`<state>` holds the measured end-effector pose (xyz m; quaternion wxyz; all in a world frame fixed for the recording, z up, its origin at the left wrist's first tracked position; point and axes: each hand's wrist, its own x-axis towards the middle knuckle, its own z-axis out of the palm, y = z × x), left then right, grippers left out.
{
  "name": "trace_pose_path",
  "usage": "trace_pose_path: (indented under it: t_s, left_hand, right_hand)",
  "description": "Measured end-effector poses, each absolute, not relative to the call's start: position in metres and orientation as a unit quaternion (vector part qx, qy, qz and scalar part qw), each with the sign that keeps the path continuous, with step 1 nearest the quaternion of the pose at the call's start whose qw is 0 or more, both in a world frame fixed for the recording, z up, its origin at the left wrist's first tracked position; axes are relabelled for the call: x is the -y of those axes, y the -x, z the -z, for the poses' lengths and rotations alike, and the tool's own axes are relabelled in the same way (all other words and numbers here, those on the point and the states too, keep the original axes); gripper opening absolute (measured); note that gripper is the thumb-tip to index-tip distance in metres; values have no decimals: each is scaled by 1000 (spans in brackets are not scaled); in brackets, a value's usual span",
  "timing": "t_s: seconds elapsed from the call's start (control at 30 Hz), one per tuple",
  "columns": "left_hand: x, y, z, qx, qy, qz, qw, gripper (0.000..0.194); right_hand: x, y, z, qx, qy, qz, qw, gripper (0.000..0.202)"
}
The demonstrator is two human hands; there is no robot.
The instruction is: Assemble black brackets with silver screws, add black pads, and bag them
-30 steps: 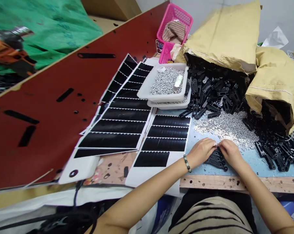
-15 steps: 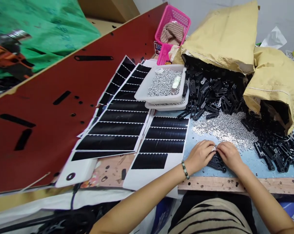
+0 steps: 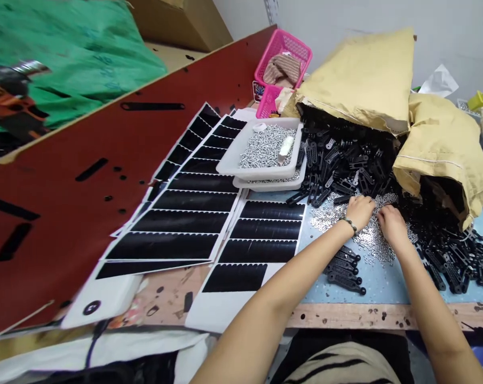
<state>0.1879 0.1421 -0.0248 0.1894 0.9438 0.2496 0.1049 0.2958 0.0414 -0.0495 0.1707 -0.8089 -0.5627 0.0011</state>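
Note:
My left hand (image 3: 360,212), with a bead bracelet at its wrist, has its fingers curled down at the far part of a heap of small silvery metal pieces (image 3: 371,241). Close to its right, my right hand (image 3: 393,226) reaches into the same heap with bent fingers. Both hands look closed; whatever lies at their fingertips is too small to make out. Nearer the table edge, several black slotted plastic arms (image 3: 344,271) lie side by side in a row on the blue mat (image 3: 375,288). A larger pile of black plastic parts (image 3: 345,160) lies just beyond my hands.
Two paper sacks (image 3: 357,80) (image 3: 445,149) spill black parts at the back and right. Stacked white trays (image 3: 229,162) hold screws. Sheets of black stickers (image 3: 265,229) cover the left. A red board (image 3: 145,138) slants along that side, near pink baskets (image 3: 261,69).
Both hands have moved forward from the row of black arms to the silvery heap. The row, partly covered before, now shows fully. The view has shifted slightly.

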Motion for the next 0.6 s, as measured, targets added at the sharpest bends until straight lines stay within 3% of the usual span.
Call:
trace_pose_path:
  t_s: [0.17, 0.3, 0.4, 0.6]
  left_hand:
    - [-142, -189, 27, -256, -930, -136, 225, 14]
    - [-146, -178, 20, -266, -908, -170, 276, 20]
    - [-144, -154, 12, -283, -890, -189, 305, 20]
    - [-103, -74, 8, -238, -840, -240, 425, 9]
  right_hand:
    - [-28, -302, 48, 557, 799, -2, 225, 19]
    - [-18, -293, 40, 562, 747, -27, 354, 22]
    - [-1, -270, 36, 556, 714, -108, 412, 19]
    - [37, -220, 38, 560, 644, -272, 445, 18]
